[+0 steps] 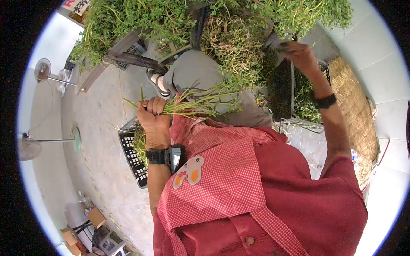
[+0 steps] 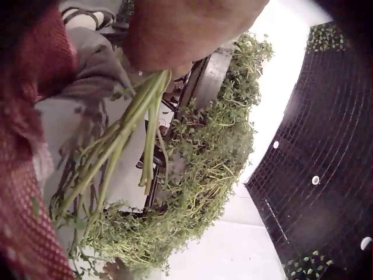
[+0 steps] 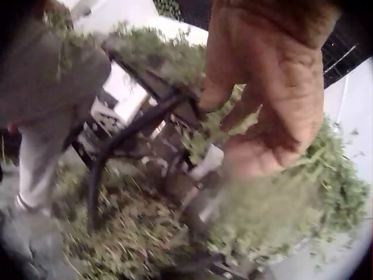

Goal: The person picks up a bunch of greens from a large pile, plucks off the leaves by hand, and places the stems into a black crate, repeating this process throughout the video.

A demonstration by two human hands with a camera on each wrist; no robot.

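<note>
My left hand grips a bunch of long green leafy stems by the cut ends. Their thinner tops spread across the grey trouser leg and past the red checked apron. In the left wrist view the same stems hang down from the fist. My right hand is out beside the heap of fresh greens, fingers bent. Seen from the right wrist, the thumb and fingers of this hand stand apart, with greens close below, blurred.
A dark-legged table with a metal edge bears the greens. Beneath it lies a pile of loose, partly brown stems. A black crate with greens stands beside my left forearm. A straw roll lies along the right wall.
</note>
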